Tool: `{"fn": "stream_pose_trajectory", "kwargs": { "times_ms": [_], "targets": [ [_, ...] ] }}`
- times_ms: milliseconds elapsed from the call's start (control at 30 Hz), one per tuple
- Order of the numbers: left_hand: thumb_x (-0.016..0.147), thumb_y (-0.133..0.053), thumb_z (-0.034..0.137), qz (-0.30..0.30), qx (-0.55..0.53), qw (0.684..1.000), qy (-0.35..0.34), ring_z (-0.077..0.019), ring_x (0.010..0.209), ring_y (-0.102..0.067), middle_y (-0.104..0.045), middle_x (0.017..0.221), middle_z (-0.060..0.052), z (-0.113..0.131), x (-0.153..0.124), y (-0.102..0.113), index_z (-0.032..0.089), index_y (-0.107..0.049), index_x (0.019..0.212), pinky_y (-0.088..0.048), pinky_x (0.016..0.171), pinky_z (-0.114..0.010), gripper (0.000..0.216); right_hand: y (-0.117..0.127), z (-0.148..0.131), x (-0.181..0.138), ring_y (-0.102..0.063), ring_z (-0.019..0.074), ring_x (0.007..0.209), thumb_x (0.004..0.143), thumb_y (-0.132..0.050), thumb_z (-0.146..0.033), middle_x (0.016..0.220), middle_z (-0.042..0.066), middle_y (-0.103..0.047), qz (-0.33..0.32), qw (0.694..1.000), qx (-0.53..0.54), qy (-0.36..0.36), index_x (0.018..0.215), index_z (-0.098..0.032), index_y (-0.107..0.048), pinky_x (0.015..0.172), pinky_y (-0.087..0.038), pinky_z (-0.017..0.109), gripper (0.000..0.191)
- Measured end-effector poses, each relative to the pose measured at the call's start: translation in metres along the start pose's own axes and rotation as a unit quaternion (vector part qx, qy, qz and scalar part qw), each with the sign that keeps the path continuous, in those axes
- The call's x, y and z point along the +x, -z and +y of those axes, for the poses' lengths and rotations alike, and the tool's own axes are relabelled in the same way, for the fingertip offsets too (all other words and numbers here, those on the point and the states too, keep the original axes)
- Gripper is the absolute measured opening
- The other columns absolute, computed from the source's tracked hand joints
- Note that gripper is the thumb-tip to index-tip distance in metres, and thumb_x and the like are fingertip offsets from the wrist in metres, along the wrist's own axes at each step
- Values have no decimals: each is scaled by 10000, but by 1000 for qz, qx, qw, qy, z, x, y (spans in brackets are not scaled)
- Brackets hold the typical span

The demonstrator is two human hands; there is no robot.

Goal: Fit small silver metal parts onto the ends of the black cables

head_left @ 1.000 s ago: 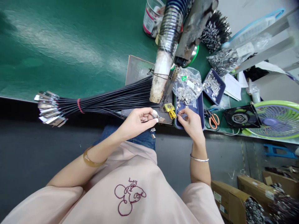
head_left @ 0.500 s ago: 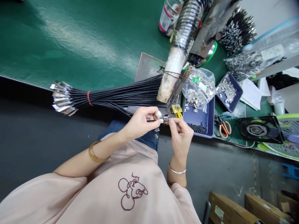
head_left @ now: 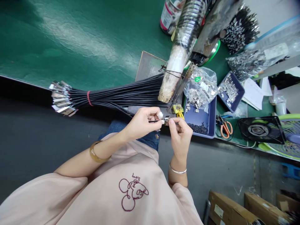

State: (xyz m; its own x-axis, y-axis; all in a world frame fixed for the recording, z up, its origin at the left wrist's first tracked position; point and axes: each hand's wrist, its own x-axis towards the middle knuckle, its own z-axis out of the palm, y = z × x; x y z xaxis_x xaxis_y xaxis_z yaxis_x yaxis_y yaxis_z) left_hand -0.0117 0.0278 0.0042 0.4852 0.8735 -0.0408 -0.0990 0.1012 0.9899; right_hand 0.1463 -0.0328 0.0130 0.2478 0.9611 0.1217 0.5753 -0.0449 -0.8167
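A bundle of black cables (head_left: 112, 95) lies on the green bench (head_left: 82, 40), just above the left hand (head_left: 142, 122). This hand pinches one black wire (head_left: 153, 121) by its end. Touching that end is a small metal clip (head_left: 167, 118), pinched by the right hand (head_left: 180, 137). Just beyond the clip stands a blue tray (head_left: 202, 117), with orange scissors (head_left: 224, 129) further right.

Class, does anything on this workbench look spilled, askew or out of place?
Yes: small silver metal clips lie spilled from the clear plastic bag, scattered across the blue plastic tray. The left hand pinches a thin black cable; the right hand, one clip.
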Motion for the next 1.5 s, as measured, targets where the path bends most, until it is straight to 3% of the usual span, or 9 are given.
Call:
{"fn": "stream_pose_trajectory", "kwargs": {
  "times_ms": [300, 533, 700, 867, 1067, 1167, 1300, 1400, 1500],
  "targets": [
    [758, -618, 108, -2, 2, 1000, -7, -37, 514, -451, -517, 573, 59, -2, 0, 1, 144, -529, 685, -341, 500, -153, 120, -1, -1, 0, -401, 96, 533, 952, -557, -416, 671, -26, -558, -12, 1000, -5, 7, 788, -204, -638, 529, -332, 266, 280],
    [775, -663, 163, -5, 41, 999, -16, -43, 528, -429, -489, 584, 51, 0, 1, 3, 137, -554, 682, -349, 500, -158, 146, -4, -2, -4, -420, 95, 521, 943, -607, -358, 619, -23, -557, 74, 983, -116, 117, 686, -213, -597, 555, -390, 265, 295],
    [867, -600, 216, -50, -1, 998, 25, -37, 434, -450, -599, 558, 13, 9, -1, 9, 134, -582, 672, -352, 433, -147, 212, 3, 6, -11, -562, 137, 566, 891, -680, -375, 967, 70, -734, 118, 970, -121, 175, 1067, -260, -671, 536, -468, 310, 211],
    [850, -642, 220, -60, 7, 998, -3, -59, 508, -516, -635, 605, -3, 15, -5, 12, 122, -643, 725, -403, 489, -155, 158, 2, 5, -12, -623, 149, 663, 927, -629, -338, 837, 37, -713, 89, 981, -66, 160, 941, -250, -692, 567, -468, 289, 109],
    [808, -669, 222, -134, 49, 990, -21, -78, 571, -488, -614, 634, -8, 17, -7, 17, 107, -708, 724, -384, 522, -185, 148, 14, -1, -1, -410, 91, 493, 929, -569, -495, 557, -51, -468, -142, 986, 86, -10, 665, -208, -536, 475, -330, 244, 392],
    [813, -654, 243, -94, 23, 995, 3, -59, 506, -374, -451, 539, 46, 12, -6, 16, 107, -694, 772, -308, 487, -191, 148, 17, -6, -2, -351, 79, 465, 885, -649, -428, 552, -72, -435, -24, 999, 11, 23, 762, -210, -599, 464, -289, 248, 255],
    [827, -639, 272, -37, -1, 999, 7, -52, 483, -276, -322, 518, 68, 7, -3, 13, 121, -652, 732, -227, 465, -201, 179, 16, -14, -10, -504, 101, 468, 944, -554, -284, 617, -71, -551, 168, 977, 59, 113, 1084, -261, -561, 487, -401, 254, 142],
    [834, -630, 270, -33, 5, 999, 5, -55, 489, -267, -314, 529, 62, 9, -1, 12, 129, -619, 687, -218, 468, -210, 203, 14, -13, -14, -665, 126, 552, 969, -522, -206, 845, -14, -730, 191, 972, 41, 132, 1145, -284, -528, 543, -526, 289, 193],
    [840, -619, 253, -31, 16, 999, 1, -56, 494, -261, -306, 534, 59, 12, 1, 11, 133, -589, 659, -205, 469, -216, 219, 11, -8, -13, -767, 189, 777, 954, -572, -208, 1003, 38, -769, 147, 973, -54, 167, 1069, -273, -596, 700, -624, 359, 134]
  ]
}}
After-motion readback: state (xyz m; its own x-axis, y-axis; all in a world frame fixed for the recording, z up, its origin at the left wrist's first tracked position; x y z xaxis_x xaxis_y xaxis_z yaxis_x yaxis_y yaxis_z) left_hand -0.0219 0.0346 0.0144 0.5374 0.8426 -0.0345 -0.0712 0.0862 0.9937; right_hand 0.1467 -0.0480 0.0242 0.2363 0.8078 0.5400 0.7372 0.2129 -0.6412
